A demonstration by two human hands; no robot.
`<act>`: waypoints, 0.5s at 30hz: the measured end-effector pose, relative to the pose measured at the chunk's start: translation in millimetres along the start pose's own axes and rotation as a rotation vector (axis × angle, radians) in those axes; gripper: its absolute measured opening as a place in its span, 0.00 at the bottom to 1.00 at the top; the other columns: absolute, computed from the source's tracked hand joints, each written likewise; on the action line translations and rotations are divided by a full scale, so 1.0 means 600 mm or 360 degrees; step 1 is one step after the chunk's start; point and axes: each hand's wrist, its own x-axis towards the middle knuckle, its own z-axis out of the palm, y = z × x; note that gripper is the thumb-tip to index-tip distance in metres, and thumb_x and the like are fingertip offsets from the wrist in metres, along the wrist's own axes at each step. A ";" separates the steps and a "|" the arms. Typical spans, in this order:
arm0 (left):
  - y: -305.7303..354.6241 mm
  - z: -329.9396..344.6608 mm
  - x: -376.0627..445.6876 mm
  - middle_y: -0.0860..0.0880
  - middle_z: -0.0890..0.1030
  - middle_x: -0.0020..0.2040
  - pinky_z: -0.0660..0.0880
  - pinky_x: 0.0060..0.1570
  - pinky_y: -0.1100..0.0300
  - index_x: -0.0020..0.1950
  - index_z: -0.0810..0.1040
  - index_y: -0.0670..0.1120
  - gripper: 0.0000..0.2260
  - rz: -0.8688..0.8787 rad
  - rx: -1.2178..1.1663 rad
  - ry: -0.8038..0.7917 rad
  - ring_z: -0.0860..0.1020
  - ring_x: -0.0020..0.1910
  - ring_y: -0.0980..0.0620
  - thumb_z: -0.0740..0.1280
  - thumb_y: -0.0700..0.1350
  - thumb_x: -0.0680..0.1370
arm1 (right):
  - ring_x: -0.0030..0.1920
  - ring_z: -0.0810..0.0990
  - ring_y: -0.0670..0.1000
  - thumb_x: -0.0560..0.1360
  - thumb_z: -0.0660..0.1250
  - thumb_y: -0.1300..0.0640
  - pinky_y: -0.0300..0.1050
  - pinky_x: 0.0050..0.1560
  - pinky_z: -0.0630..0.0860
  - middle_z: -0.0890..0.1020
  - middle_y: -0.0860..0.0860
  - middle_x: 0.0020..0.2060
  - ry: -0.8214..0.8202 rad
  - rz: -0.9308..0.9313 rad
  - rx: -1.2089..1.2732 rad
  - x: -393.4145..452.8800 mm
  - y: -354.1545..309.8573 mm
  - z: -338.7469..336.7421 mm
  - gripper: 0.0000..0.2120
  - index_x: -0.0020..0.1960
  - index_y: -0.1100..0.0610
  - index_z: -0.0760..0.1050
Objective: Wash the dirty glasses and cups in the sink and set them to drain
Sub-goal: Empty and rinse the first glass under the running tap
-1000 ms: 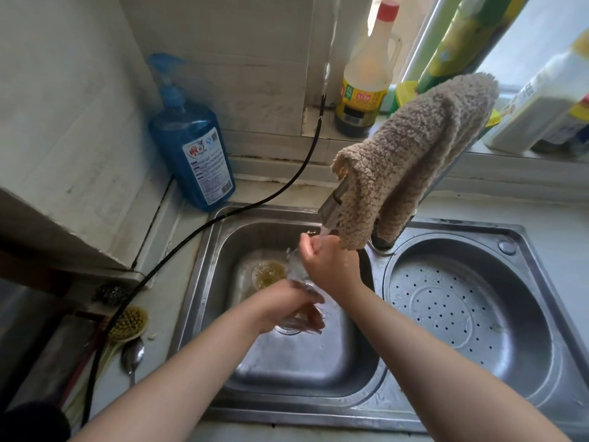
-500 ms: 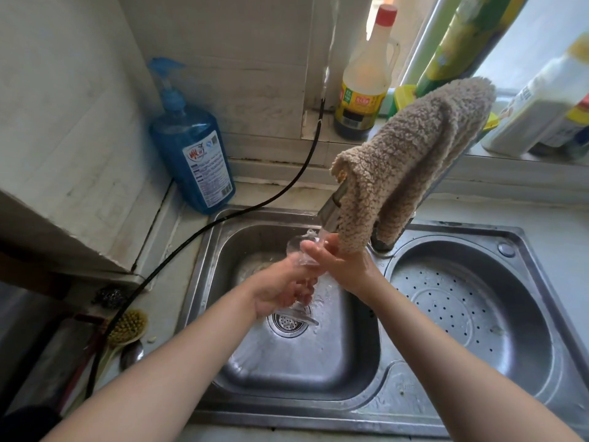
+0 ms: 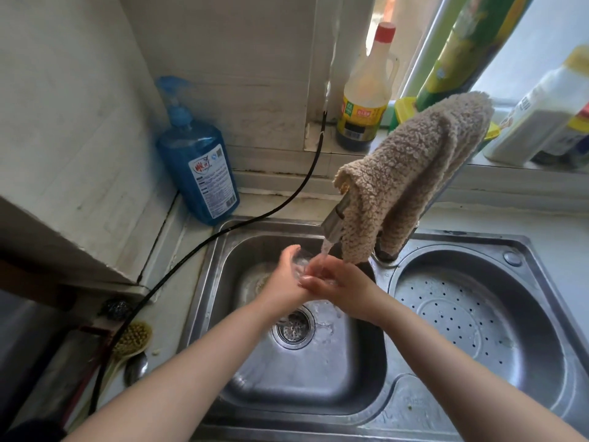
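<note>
Over the sink [image 3: 220,282], the left hand [image 3: 285,275] curls its fingers around a clear glass [image 3: 301,263] under running water. The right hand [image 3: 338,282] pinches the glass's near side with bent fingers.

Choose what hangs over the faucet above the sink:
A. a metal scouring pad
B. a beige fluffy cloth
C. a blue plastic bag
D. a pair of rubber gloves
B: a beige fluffy cloth is draped over the faucet, from whose spout water runs onto the hands below.
</note>
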 end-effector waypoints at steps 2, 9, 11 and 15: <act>0.001 -0.018 -0.005 0.49 0.77 0.58 0.74 0.47 0.69 0.71 0.60 0.49 0.37 -0.0008 0.0102 -0.0031 0.77 0.53 0.56 0.77 0.39 0.69 | 0.48 0.79 0.38 0.74 0.65 0.43 0.28 0.52 0.69 0.82 0.43 0.47 -0.0012 -0.0027 -0.0107 -0.012 0.005 -0.009 0.07 0.48 0.44 0.78; -0.012 -0.005 -0.001 0.47 0.77 0.59 0.75 0.44 0.68 0.60 0.66 0.55 0.27 0.0118 -0.0146 -0.0004 0.79 0.50 0.58 0.76 0.41 0.68 | 0.71 0.65 0.52 0.75 0.52 0.35 0.51 0.72 0.59 0.71 0.47 0.69 -0.0025 -0.0159 -0.0511 -0.022 -0.015 0.012 0.27 0.69 0.46 0.68; -0.017 -0.006 0.000 0.43 0.78 0.60 0.77 0.46 0.63 0.60 0.67 0.56 0.30 0.0137 -0.0168 -0.0001 0.80 0.52 0.52 0.77 0.42 0.65 | 0.70 0.66 0.49 0.76 0.57 0.36 0.47 0.69 0.64 0.75 0.45 0.66 0.0016 -0.0132 -0.0397 -0.032 -0.016 0.008 0.23 0.65 0.44 0.73; -0.019 -0.019 -0.010 0.51 0.80 0.56 0.77 0.44 0.65 0.61 0.68 0.53 0.35 0.0222 -0.0093 -0.0125 0.82 0.51 0.58 0.80 0.34 0.62 | 0.47 0.77 0.40 0.75 0.57 0.35 0.44 0.53 0.68 0.82 0.39 0.42 0.0162 -0.0295 -0.0682 -0.051 0.002 -0.038 0.21 0.49 0.47 0.82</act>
